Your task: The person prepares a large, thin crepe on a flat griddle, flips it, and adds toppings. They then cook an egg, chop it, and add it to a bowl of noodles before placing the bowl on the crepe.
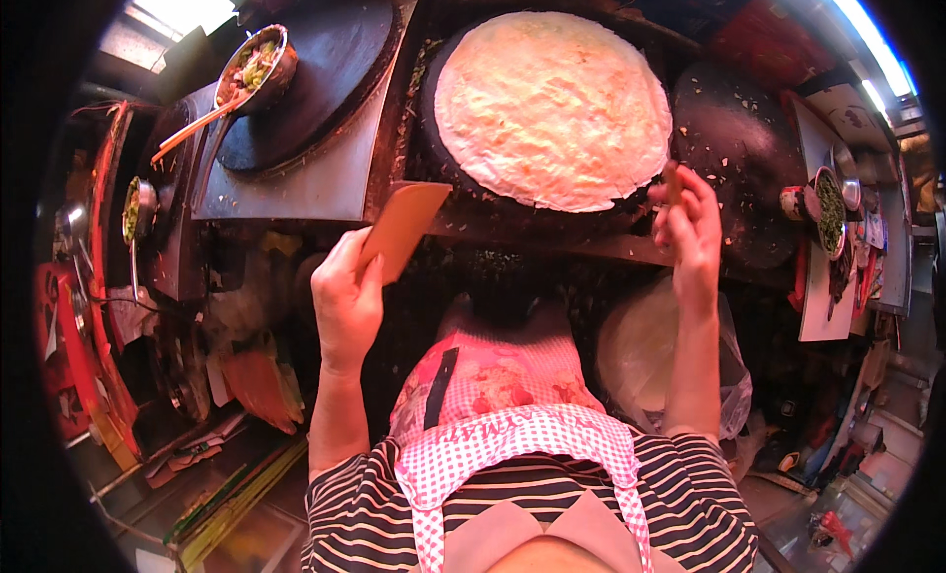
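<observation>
A large round flatbread (554, 111) lies on a dark round griddle (436, 155), its surface pale with light brown patches. My left hand (349, 296), left of the griddle, grips a flat brown scraper (406, 229), thumb on its face. At the flatbread's lower right edge is my right hand (687, 218), fingers curled around a small brown piece (672, 183) that may be a handle or a bit of wood; its far end is hidden or too small to tell. Whether those fingers touch the bread cannot be told.
At upper left, a metal pot (284, 67) of chopped vegetables with a wooden-handled utensil stands on a second griddle (332, 78). Another dark griddle (732, 159) adjoins on the right. Beyond it, a bowl of chopped greens (831, 211) sits by a white board (828, 307). A smaller pan (140, 203) is far left.
</observation>
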Motion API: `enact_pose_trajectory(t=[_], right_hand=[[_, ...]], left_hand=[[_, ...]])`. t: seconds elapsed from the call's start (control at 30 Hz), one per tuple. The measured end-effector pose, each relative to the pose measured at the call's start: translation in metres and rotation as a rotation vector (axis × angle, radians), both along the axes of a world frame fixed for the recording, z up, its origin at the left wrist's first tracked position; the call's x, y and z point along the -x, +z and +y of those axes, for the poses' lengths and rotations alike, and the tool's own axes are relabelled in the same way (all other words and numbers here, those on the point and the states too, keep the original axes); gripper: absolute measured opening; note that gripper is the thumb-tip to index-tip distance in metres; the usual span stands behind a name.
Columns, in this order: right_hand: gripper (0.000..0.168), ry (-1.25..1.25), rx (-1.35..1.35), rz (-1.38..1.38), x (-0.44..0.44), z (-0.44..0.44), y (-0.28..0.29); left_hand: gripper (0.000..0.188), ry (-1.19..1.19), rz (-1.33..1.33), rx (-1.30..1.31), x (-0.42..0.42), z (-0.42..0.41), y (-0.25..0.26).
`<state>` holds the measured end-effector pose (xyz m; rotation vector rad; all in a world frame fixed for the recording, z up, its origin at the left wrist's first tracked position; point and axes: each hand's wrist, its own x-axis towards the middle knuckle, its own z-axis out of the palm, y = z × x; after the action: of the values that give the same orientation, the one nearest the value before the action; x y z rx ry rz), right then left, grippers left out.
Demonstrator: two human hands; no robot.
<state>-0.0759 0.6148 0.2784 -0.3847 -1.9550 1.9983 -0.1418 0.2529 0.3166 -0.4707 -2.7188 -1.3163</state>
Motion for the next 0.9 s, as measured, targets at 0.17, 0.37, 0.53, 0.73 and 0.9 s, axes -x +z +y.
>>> enact_pose_trajectory(t=[0.17,0.37,0.53,0.73,0.9], right_hand=[[0.044,0.119,-0.351,-0.113,-0.055,-0.078,0.002],[0.045,0.241,-0.457,-0.218,-0.082,-0.13,0.01],[0.046,0.18,-0.57,-0.232,-0.082,-0.15,0.014],[0.046,0.1,-0.693,-0.247,-0.074,-0.172,0.014],[0.048,0.082,-0.837,-0.272,-0.052,-0.19,0.005]], left_hand=[[0.023,0.104,-0.539,-0.804,-0.036,-0.045,-0.034],[0.038,0.107,-0.643,-1.039,-0.039,-0.068,-0.056],[0.047,0.024,-0.685,-1.097,-0.027,-0.084,-0.057],[0.05,-0.008,-0.72,-1.082,-0.018,-0.103,-0.064],[0.05,-0.003,-0.737,-1.048,-0.018,-0.115,-0.065]])
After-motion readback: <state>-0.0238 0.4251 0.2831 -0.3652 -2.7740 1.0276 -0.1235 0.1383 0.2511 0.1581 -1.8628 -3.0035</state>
